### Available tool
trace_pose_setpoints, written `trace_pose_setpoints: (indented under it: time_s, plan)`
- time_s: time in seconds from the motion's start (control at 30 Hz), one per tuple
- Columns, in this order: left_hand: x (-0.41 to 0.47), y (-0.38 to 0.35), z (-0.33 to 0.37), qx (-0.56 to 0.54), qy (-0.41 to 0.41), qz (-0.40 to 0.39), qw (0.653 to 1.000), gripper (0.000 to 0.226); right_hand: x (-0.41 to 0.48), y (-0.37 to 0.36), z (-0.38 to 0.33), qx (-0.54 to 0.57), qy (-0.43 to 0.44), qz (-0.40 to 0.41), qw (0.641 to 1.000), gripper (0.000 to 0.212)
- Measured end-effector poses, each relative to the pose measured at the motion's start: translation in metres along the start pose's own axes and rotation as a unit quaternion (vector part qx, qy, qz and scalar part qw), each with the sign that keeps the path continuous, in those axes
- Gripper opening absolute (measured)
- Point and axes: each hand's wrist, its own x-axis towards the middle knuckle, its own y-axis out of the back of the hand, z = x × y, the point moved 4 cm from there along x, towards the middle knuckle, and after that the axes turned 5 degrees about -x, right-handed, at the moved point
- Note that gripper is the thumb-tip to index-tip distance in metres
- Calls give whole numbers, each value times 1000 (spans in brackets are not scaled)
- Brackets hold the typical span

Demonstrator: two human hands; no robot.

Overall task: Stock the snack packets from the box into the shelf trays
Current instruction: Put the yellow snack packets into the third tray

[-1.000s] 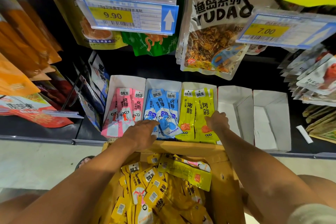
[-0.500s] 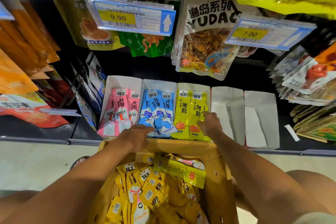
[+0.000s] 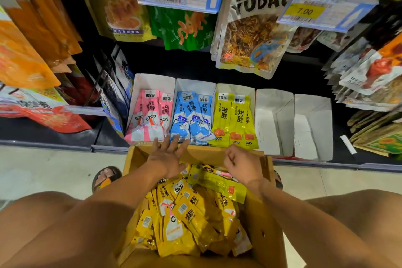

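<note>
Hands retreat over the cardboard box (image 3: 268,220): left hand (image 3: 167,156) fingers splayed, right hand (image 3: 243,163) curled, empty; unsupported yellow-green packets (image 3: 232,119) may slump.

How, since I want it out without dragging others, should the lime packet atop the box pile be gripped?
Pinch the lime packet by its upper-left end, from above, with the right hand: it lies flat and slanted on top, that end uncovered.
</note>
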Motion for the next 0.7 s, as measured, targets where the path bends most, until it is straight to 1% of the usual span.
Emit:
trace_pose_setpoints:
  time_s: [0.1, 0.17, 0.2, 0.27, 0.3, 0.37, 0.47, 0.6, 0.7]
  plan:
    - [4, -4, -1, 6, -1, 3, 1000, 82, -14, -40, 9, -67, -17, -107, 992, 18]
    - [6, -8, -1, 12, -1, 3, 1000, 82, -19, -69, 22, -89, -51, -194, 976, 18]
    - [8, -9, -2, 16, 0, 4, 1000, 83, -22, -84, 29, -92, -72, -240, 964, 21]
    - [11, -9, -3, 21, 6, 4, 1000, 83, -27, -112, 43, -94, -103, -306, 942, 43]
    - [14, -8, -3, 23, 8, 1, 1000, 84, -26, -121, 49, -106, -114, -315, 936, 52]
    - [15, -9, -3, 27, 12, -12, 999, 87, -26, -135, 53, -122, -119, -320, 932, 61]
    - [17, -14, -2, 37, 12, -2, 999, 90, -23, -151, 55, -106, -109, -340, 928, 61]
    - [17, -18, -1, 28, -4, 15, 999, 90, -14, -173, 61, -77, -93, -330, 936, 64]
    - [19, -18, -2, 21, -6, 19, 1000, 90, -7, -180, 59, -114, -83, -322, 936, 64]
